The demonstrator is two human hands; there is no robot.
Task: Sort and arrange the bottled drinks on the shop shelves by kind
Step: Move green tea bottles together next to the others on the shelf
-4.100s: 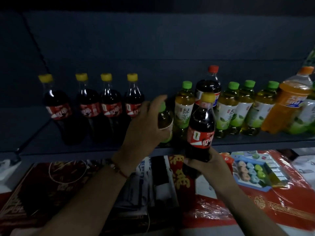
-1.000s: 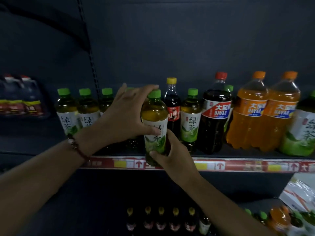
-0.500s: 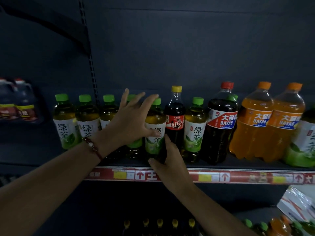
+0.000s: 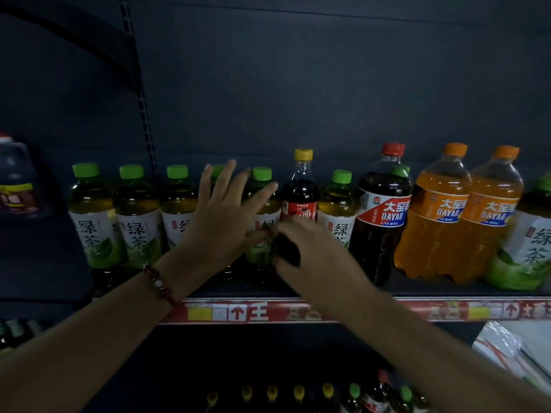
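while the small cola bottle (image 4: 300,201) stands on the shelf (image 4: 432,310) between two green tea bottles (image 4: 338,210), my right hand (image 4: 316,257) curls round its lower body, my left hand (image 4: 222,225) hovers with fingers spread before the tea row, big dayao bottles (image 4: 441,216) further right.

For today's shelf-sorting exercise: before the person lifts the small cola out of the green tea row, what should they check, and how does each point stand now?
1. Right hand fingers curled round the yellow-capped cola bottle: ok, though blurred.
2. Left hand off it, fingers spread over the green tea bottle: ok.
3. Neighbouring green tea bottle on the right upright: ok.
4. Row sorted: not ok, cola stands between teas.
5. Free spot among the colas on the lower shelf: cannot tell.
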